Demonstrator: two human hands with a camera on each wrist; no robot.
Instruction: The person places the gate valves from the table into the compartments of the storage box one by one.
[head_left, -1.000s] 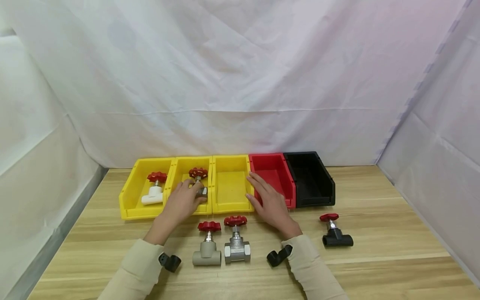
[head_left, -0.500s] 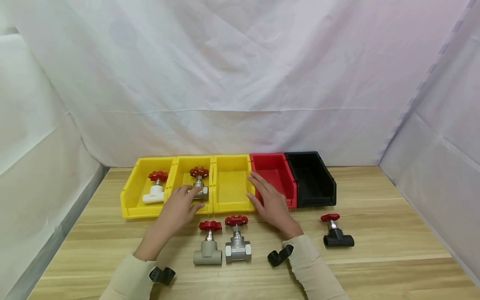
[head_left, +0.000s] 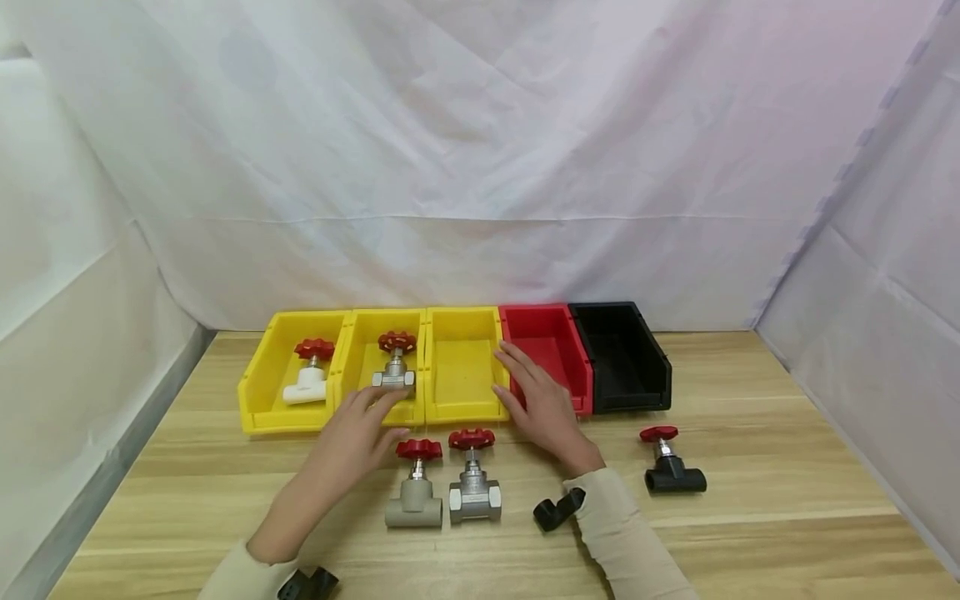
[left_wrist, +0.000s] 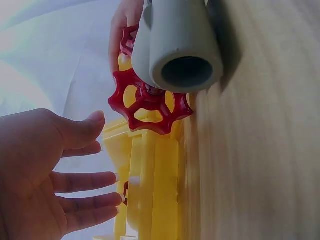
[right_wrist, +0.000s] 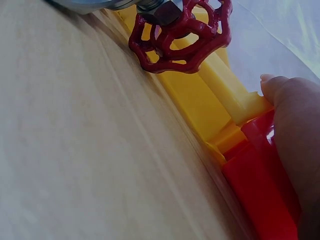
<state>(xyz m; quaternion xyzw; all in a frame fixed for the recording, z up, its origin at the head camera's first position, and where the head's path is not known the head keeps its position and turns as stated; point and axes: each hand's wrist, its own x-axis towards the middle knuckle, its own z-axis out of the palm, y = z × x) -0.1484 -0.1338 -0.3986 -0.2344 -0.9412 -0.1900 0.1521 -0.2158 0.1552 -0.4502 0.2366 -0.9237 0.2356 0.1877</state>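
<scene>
Left hand (head_left: pixel 352 437): fingers extended, holding nothing, at the front of the second yellow bin (head_left: pixel 365 346). Grey valve (head_left: pixel 415 508): on the surface (head_left: pixel 787 500), near and to the right of the left fingers; pipe axis crosswise, red wheel (head_left: pixel 419 450) toward the bins; left hand nearer. Steel valve (head_left: pixel 475 497): just right of it. Right hand (head_left: pixel 543 408): fingers extended, resting where third yellow bin (head_left: pixel 465 412) meets red bin (head_left: pixel 543 354). Change: left hand drawn back, uncovering the binned valve (head_left: pixel 393 378); right hand unchanged.

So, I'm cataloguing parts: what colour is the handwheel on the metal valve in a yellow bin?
The handwheel is red, clearest in the head view.
</scene>
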